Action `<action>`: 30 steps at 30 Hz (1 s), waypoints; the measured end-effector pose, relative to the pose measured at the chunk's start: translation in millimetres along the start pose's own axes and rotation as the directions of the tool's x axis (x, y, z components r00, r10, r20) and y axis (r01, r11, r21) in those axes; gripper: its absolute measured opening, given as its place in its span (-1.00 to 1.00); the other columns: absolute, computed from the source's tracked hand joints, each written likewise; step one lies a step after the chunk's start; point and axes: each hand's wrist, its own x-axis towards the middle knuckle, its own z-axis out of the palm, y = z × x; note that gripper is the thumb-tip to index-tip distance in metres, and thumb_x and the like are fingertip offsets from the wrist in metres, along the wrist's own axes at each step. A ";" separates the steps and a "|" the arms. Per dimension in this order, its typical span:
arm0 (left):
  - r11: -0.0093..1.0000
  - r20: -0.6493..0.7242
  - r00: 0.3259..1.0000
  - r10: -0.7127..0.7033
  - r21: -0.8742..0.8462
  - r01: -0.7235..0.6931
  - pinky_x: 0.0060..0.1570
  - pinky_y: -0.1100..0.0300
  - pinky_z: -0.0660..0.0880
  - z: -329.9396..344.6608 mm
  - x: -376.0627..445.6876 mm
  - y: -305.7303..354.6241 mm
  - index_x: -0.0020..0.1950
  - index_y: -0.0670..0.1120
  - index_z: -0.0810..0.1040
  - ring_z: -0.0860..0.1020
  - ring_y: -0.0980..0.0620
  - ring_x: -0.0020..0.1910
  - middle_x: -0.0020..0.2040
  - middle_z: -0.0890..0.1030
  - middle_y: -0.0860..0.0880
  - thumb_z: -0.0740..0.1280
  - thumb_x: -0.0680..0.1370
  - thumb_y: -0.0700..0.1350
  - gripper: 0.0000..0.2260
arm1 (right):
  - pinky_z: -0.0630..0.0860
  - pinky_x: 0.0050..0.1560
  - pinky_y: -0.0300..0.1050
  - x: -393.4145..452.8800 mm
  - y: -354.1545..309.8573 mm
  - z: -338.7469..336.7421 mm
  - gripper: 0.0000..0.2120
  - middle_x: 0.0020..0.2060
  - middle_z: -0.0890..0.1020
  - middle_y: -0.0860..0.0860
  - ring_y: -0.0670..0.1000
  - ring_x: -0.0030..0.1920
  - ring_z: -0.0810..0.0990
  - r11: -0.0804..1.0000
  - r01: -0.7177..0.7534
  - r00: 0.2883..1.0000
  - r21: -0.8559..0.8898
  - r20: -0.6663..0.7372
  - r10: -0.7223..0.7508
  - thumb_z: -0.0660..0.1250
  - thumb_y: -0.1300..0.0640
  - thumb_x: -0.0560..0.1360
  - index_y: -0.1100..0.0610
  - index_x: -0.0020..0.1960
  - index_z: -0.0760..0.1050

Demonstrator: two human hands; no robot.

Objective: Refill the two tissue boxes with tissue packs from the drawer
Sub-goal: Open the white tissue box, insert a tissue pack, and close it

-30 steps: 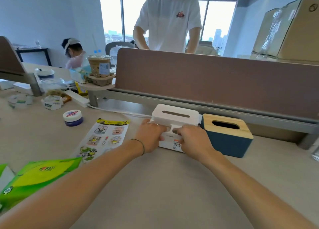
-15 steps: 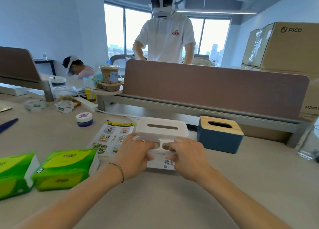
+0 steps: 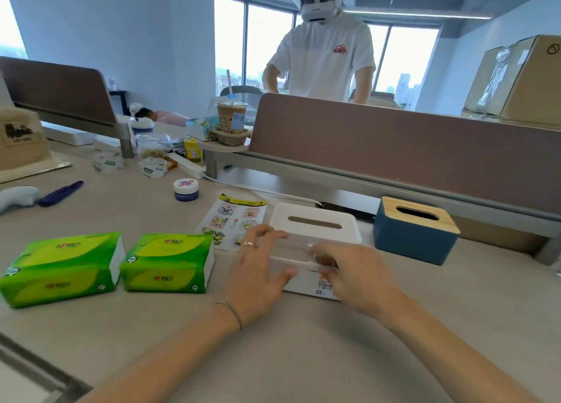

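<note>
A white tissue box (image 3: 315,220) with a slotted lid stands on the desk in front of me. My left hand (image 3: 258,275) grips its front left corner, fingers on the lid edge and thumb on the front face. On the front right side, my right hand (image 3: 355,278) holds the box with curled fingers; both hands are blurred. To its right stands a blue tissue box (image 3: 413,241) with a wooden lid. Two green tissue packs (image 3: 60,266) (image 3: 167,260) lie side by side left of my hands.
A sticker sheet (image 3: 233,217) lies partly under the white box's left side, a small jar (image 3: 185,189) behind it. The brown desk divider (image 3: 394,147) runs close behind both boxes. A blue pen (image 3: 60,193), tape rolls and a drink cup (image 3: 232,117) sit at the back left. A person (image 3: 321,56) stands beyond the divider.
Both hands pulled the white tissue box toward me, away from the blue box. The view tilted and shifted, bringing both green packs into sight. My fingers have spread on the box.
</note>
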 end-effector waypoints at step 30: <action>0.958 0.095 0.959 -0.265 0.133 0.252 -0.02 0.13 0.47 -5.4 13.0 6.4 -0.12 -0.03 0.43 0.44 -0.04 -0.06 0.06 0.38 -0.01 0.54 0.42 0.10 -0.66 | 0.60 -0.12 -0.02 25.7 -11.3 1.6 -0.79 -0.23 0.66 -0.10 -0.03 -0.17 0.60 0.999 0.026 0.996 -0.026 0.086 -0.023 0.42 0.28 0.38 0.00 -0.08 0.59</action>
